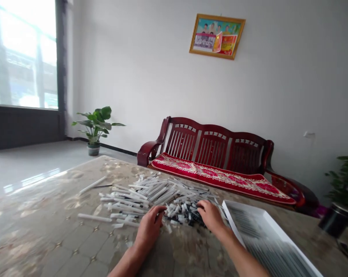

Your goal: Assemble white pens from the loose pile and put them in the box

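My left hand (pixel 151 225) rests at the near edge of a pile of white pen barrels (pixel 159 192), thumb and fingers curled together. Whatever its fingertips hold, if anything, is too small to make out. My right hand (pixel 211 216) reaches into a heap of small black pen caps (pixel 191 216), its fingers bent down among them. What lies between those fingertips is hidden. Small whitish pieces (pixel 174 209) lie between the two hands. To the right, a white open box (pixel 268 221) holds rows of thin dark sticks, like pen refills (pixel 273 252), beside my right forearm.
The patterned tablecloth (pixel 61 227) covers the table. One loose white barrel (pixel 94 218) lies left of the pile. Beyond the table stands a dark red wooden sofa (pixel 214 148). A black pot with a plant (pixel 337 219) is at far right, another potted plant (pixel 93 148) at back left.
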`<state>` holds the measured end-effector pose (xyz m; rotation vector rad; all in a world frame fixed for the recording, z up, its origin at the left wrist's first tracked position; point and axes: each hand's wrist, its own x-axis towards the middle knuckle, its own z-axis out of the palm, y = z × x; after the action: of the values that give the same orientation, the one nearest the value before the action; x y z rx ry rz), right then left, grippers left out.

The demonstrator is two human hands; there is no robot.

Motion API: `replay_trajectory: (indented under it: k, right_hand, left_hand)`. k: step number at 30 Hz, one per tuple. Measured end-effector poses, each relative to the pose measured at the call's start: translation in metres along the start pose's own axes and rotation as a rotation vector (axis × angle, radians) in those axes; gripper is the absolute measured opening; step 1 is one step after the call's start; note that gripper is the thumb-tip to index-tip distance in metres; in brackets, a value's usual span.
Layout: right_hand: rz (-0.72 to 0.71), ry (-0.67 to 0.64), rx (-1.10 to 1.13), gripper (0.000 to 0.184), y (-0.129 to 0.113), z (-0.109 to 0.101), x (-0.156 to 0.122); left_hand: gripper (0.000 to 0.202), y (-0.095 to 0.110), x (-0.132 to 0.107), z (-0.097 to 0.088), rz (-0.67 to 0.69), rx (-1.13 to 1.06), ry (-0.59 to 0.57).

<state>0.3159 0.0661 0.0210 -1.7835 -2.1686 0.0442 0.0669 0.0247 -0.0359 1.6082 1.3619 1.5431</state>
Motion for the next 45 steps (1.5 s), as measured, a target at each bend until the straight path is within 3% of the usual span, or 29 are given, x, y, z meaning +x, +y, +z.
replay_trajectory:
  k: [6,12,17,22,27,30,32,35,38,41,45]
  right_hand:
    - [-0.054,0.018,-0.183,0.027,-0.027,0.025,0.058]
    - [-0.087,0.006,-0.28,0.016,-0.029,0.038,0.071]
    - [-0.122,0.054,-0.243,0.016,-0.033,0.029,0.051]
    - [-0.262,0.165,0.098,0.02,-0.056,0.025,0.001]
    - [-0.353,0.221,0.27,0.023,-0.078,0.03,-0.041]
    - [-0.316,0.177,0.318,0.025,-0.065,0.021,-0.048]
    - [-0.177,0.159,0.265,0.025,-0.043,0.011,-0.048]
    - [0.103,0.104,0.025,0.023,0.0,-0.003,-0.045]
    - [0.22,-0.007,-0.18,0.023,0.032,-0.008,-0.043]
    - [0.242,-0.07,-0.279,0.023,0.042,-0.007,-0.043]
    - [0.241,-0.091,-0.296,0.027,0.038,-0.005,-0.042]
  left_hand:
    - [0.016,0.002,0.0,0.003,0.006,0.011,0.019]
    - [0.021,0.002,0.0,0.015,-0.13,-0.119,0.017]
    - [0.026,0.01,-0.001,0.017,-0.259,-0.228,-0.004]
    - [0.05,0.022,-0.005,0.02,-0.401,-0.523,-0.075]
    - [0.046,0.028,-0.013,0.028,-0.551,-0.623,-0.116]
    - [0.042,0.028,-0.016,0.026,-0.564,-0.636,-0.048]
    - [0.037,0.028,-0.015,0.022,-0.573,-0.656,0.014]
    - [0.026,0.026,-0.011,0.016,-0.62,-0.674,0.095]
    - [0.017,0.023,-0.007,0.014,-0.656,-0.68,0.132]
    - [0.016,0.022,-0.007,0.015,-0.64,-0.66,0.123]
    - [0.02,0.024,-0.007,0.013,-0.644,-0.596,0.105]
